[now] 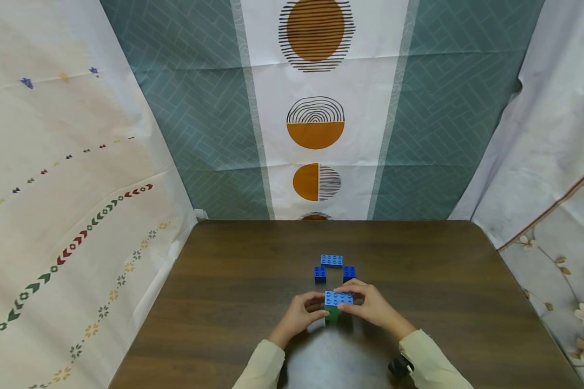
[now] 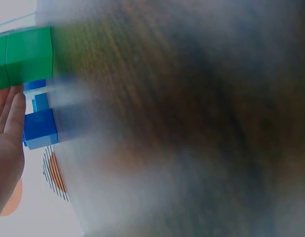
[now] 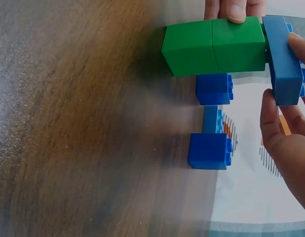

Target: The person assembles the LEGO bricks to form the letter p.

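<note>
Two green bricks (image 3: 189, 49), one stacked on the other, stand upright in front of the person. My left hand (image 1: 297, 316) grips the green stack from the left, its thumb showing on the upper green brick in the right wrist view. On top lies a light blue brick (image 1: 338, 299), slightly tilted, with a thin gap at the green brick. My right hand (image 1: 372, 307) pinches this light blue brick between thumb and fingers. In the left wrist view, the left fingers (image 2: 15, 116) touch the green side. Whether the stack touches the table cannot be told.
Behind the hands on the brown table (image 1: 224, 302) lie a dark blue brick (image 1: 319, 274), another dark blue brick (image 1: 349, 273) and, farther back, a longer light blue brick (image 1: 332, 260). A patterned curtain (image 1: 199, 108) hangs beyond the table's far edge.
</note>
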Demonstrator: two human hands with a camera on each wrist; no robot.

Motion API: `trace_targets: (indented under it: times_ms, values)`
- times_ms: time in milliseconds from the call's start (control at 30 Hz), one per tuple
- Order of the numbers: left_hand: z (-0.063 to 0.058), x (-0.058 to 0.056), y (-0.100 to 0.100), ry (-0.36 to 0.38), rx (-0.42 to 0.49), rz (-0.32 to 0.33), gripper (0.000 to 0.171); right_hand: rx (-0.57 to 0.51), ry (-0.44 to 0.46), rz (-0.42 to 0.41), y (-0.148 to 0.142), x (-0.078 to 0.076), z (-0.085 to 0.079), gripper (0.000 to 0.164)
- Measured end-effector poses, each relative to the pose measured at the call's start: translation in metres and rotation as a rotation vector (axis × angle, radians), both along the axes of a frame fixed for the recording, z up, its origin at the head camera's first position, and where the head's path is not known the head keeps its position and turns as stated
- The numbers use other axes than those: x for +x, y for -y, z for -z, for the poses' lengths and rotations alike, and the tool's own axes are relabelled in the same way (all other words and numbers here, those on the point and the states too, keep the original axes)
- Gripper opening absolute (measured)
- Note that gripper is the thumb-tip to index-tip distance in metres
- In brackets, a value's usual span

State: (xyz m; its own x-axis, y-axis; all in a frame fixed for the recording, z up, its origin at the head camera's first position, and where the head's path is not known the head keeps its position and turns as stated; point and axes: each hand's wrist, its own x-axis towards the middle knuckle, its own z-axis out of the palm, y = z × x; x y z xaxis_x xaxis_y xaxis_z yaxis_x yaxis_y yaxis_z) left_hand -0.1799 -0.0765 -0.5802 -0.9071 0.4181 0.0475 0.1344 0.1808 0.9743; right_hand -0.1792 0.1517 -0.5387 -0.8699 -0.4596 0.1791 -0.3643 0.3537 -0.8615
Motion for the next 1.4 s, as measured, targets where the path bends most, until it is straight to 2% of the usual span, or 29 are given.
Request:
trace_targets:
  times_ms: [467,667,933,1067,1200,1400]
  values:
    - [-0.002,0.0,0.001,0.002,-0.007,0.004,0.031,0.032,0.01,-0.001,0.0,-0.002,0.001,0.035]
    - [-0.001,0.0,0.001,0.003,-0.005,0.001,0.031,0.032,-0.023,0.016,0.002,0.001,0.006,0.035]
    - [-0.002,0.001,0.001,0.0,-0.014,0.005,0.031,-0.068,-0.031,0.014,0.012,0.005,0.011,0.035]
    - [-0.001,0.001,0.001,0.007,-0.009,0.007,0.031,-0.058,-0.031,0.04,0.015,0.004,0.011,0.033]
    - [0.001,0.001,0.001,0.001,-0.001,0.003,0.031,-0.031,-0.027,0.049,0.018,0.005,0.005,0.033]
    - [-0.001,0.001,0.0,-0.001,0.012,-0.001,0.032,-0.032,-0.026,0.049,0.021,0.012,-0.016,0.032]
